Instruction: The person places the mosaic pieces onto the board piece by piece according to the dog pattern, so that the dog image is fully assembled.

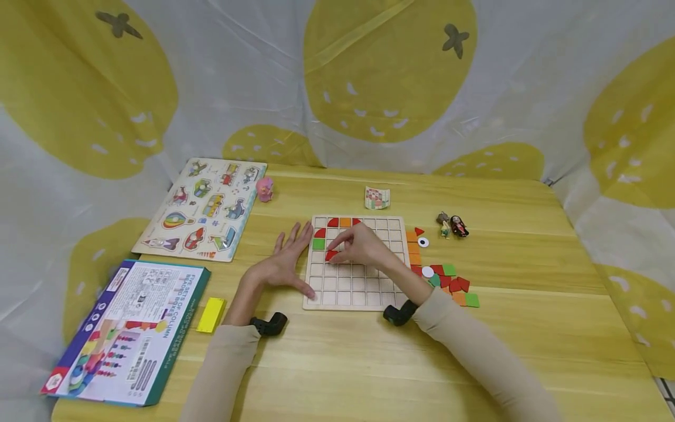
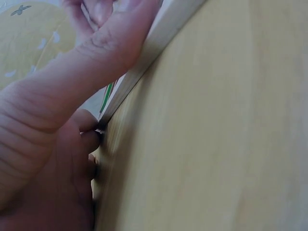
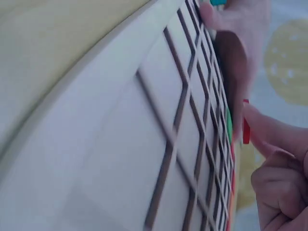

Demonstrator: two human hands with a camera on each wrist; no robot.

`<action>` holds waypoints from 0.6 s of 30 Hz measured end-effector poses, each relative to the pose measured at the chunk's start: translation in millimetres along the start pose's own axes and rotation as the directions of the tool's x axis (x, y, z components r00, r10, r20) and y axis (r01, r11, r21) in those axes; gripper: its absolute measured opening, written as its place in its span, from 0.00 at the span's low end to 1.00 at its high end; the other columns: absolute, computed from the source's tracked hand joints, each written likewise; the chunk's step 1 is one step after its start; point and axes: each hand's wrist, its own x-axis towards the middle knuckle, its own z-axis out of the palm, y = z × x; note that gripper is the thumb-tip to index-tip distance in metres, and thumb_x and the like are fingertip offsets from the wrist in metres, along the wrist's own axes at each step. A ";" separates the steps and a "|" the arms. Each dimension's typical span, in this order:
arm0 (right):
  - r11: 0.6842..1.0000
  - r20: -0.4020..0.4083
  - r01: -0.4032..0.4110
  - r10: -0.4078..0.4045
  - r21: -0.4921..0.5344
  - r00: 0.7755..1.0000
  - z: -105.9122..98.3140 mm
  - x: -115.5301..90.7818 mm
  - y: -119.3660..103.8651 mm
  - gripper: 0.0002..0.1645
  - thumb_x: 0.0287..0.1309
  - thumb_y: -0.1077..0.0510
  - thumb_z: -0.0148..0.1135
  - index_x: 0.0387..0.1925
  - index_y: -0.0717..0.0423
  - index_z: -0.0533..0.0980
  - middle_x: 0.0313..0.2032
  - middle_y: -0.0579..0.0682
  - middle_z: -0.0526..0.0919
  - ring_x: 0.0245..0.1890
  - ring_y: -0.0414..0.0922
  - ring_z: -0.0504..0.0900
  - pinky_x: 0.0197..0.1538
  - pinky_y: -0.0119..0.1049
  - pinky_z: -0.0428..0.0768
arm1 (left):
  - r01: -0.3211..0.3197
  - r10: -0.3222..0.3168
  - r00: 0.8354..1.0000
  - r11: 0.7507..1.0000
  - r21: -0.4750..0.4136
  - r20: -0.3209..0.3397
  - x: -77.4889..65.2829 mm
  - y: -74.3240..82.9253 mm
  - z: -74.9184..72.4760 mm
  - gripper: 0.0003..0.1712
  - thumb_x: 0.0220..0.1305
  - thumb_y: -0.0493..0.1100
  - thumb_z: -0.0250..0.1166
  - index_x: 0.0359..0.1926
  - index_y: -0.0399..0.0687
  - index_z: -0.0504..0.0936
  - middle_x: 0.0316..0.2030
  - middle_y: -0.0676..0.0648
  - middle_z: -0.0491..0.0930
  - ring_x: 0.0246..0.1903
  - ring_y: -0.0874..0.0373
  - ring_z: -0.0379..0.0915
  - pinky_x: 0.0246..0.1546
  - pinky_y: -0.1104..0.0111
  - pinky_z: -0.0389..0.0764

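Note:
A square wooden grid board (image 1: 358, 284) lies flat on the table. My left hand (image 1: 282, 264) spreads along its left edge, thumb on the near left corner and fingers at the side. Over the board's left half, my right hand (image 1: 364, 246) pinches a red tile (image 3: 246, 122) between thumb and fingertips. In the right wrist view that tile is held up off the grid. Set in the far left cells are red curved-edge tiles (image 1: 333, 223), an orange square tile (image 1: 345, 223) and a green square tile (image 1: 319, 243).
Loose coloured tiles (image 1: 460, 285) and a white disc with a black dot (image 1: 423, 242) lie right of the board. Two small figurines (image 1: 452, 226), a patterned card (image 1: 377, 198), a pink toy (image 1: 265, 189), a picture puzzle (image 1: 205, 205), a yellow block (image 1: 211, 315) and a box (image 1: 132, 334) surround it.

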 end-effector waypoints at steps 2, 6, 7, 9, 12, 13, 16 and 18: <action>1.000 -0.009 0.012 -0.012 -0.023 1.000 11.5 9.7 -5.1 0.13 0.40 0.57 0.79 0.33 0.52 0.87 0.13 0.43 0.70 0.17 0.38 0.63 0.21 0.28 0.58 | -0.004 0.004 1.000 1.000 -0.002 -0.003 0.1 0.4 -0.5 0.85 0.30 0.64 0.81 0.76 0.45 0.30 0.77 0.44 0.24 0.75 0.45 0.14 0.73 0.44 0.21; 0.998 -0.028 0.027 -0.028 -0.060 0.999 24.5 21.1 -9.2 0.14 0.39 0.58 0.80 0.33 0.54 0.87 0.23 0.48 0.80 0.20 0.38 0.63 0.22 0.27 0.60 | -0.019 0.019 1.000 1.000 0.006 -0.004 0.0 -0.4 -1.0 0.85 0.30 0.63 0.81 0.76 0.44 0.31 0.77 0.44 0.24 0.75 0.44 0.14 0.73 0.44 0.22; 0.998 -0.035 0.023 -0.025 -0.062 0.999 26.0 22.6 -9.5 0.14 0.39 0.59 0.80 0.33 0.54 0.87 0.27 0.48 0.83 0.20 0.38 0.63 0.22 0.27 0.60 | -0.020 0.020 1.000 1.000 0.007 -0.004 -0.1 -0.7 -1.1 0.85 0.30 0.63 0.81 0.76 0.43 0.31 0.77 0.44 0.24 0.75 0.44 0.14 0.73 0.44 0.22; 0.998 -0.044 0.006 -0.009 -0.063 0.999 27.5 24.3 -9.5 0.15 0.37 0.59 0.80 0.33 0.53 0.87 0.30 0.49 0.84 0.20 0.38 0.64 0.22 0.27 0.61 | -0.020 0.020 1.000 1.000 0.007 -0.002 -0.4 -0.8 -1.2 0.85 0.29 0.64 0.81 0.76 0.43 0.31 0.77 0.44 0.24 0.75 0.44 0.14 0.73 0.44 0.22; 0.998 -0.046 -0.023 0.021 -0.056 0.999 27.2 25.0 -8.8 0.14 0.37 0.60 0.80 0.32 0.52 0.88 0.25 0.46 0.82 0.19 0.38 0.65 0.20 0.27 0.60 | -0.017 0.017 1.000 1.000 0.002 0.001 -0.7 -0.7 -1.0 0.86 0.29 0.64 0.81 0.76 0.43 0.31 0.77 0.43 0.24 0.75 0.44 0.14 0.73 0.44 0.22; 0.998 -0.043 -0.029 0.027 -0.053 0.999 27.1 25.3 -8.4 0.14 0.37 0.60 0.80 0.32 0.52 0.88 0.22 0.46 0.80 0.18 0.38 0.65 0.20 0.27 0.60 | -0.015 0.015 1.000 1.000 0.001 0.002 -0.7 -0.7 -0.9 0.86 0.29 0.64 0.81 0.76 0.43 0.31 0.77 0.44 0.24 0.75 0.45 0.14 0.73 0.44 0.22; 0.998 -0.031 -0.026 0.025 -0.057 0.999 27.0 26.1 -7.7 0.13 0.39 0.59 0.80 0.32 0.52 0.88 0.17 0.45 0.75 0.18 0.37 0.65 0.20 0.27 0.60 | -0.015 0.015 1.000 1.000 0.004 0.002 -0.2 -1.4 -0.2 0.86 0.29 0.64 0.81 0.76 0.43 0.31 0.77 0.44 0.24 0.75 0.44 0.14 0.73 0.44 0.22; 0.998 -0.026 -0.012 0.010 -0.060 1.000 27.3 27.1 -7.4 0.13 0.39 0.58 0.80 0.32 0.52 0.88 0.19 0.43 0.77 0.20 0.37 0.65 0.21 0.27 0.60 | -0.018 0.018 1.000 1.000 0.007 0.000 0.1 -1.9 0.2 0.85 0.29 0.64 0.81 0.76 0.43 0.31 0.77 0.44 0.24 0.75 0.44 0.14 0.73 0.44 0.22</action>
